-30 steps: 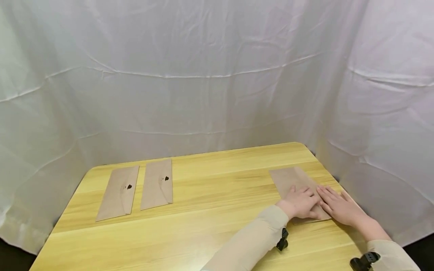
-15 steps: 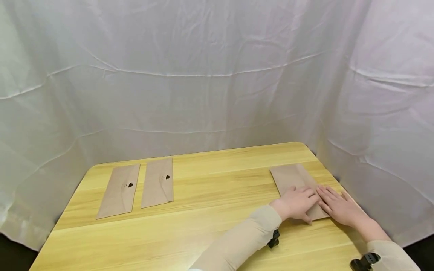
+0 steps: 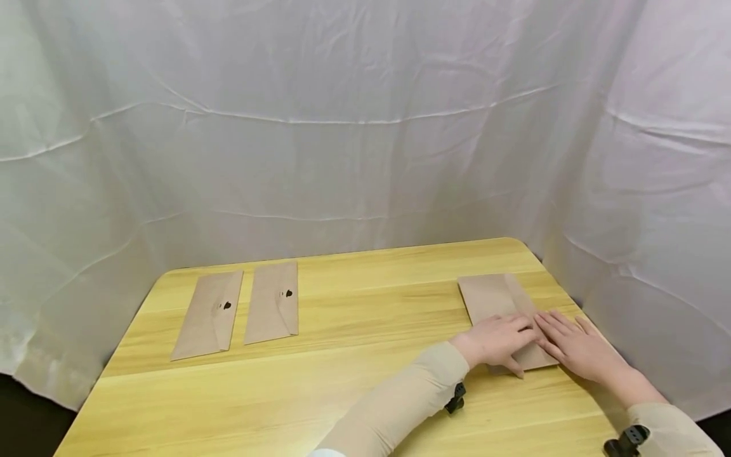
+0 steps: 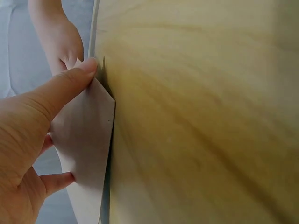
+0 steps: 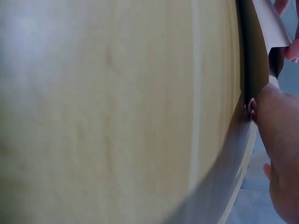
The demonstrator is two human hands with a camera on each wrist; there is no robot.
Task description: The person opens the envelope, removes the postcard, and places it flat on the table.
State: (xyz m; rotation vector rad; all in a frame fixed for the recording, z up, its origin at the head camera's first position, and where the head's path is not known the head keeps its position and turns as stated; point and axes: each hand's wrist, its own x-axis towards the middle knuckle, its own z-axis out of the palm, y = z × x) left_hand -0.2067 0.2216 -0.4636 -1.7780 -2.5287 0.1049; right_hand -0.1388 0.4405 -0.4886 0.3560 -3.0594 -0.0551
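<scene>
A brown paper envelope (image 3: 485, 294) lies near the right end of the table, with a lighter strip along its right part. My left hand (image 3: 498, 341) rests on the envelope with fingers spread. In the left wrist view, the left thumb (image 4: 70, 84) touches the paper near its corner, and the paper edge stands slightly off the wood. My right hand (image 3: 584, 349) lies flat along the envelope's right edge, fingers extended, its fingertips close to the left hand's. In the right wrist view the paper (image 5: 271, 25) bends up between the hands; part of it is hidden under them.
Two more brown envelopes (image 3: 208, 315) (image 3: 273, 304), each with a small black hat-like print, lie side by side at the table's left. Light curtains (image 3: 342, 158) surround the wooden table (image 3: 365, 381). Black wrist cameras (image 3: 455, 398) sit on both sleeves.
My left hand has shifted slightly left on the envelope, with its thumb moving back towards me. The right hand stays in place. The head view has turned slightly.
</scene>
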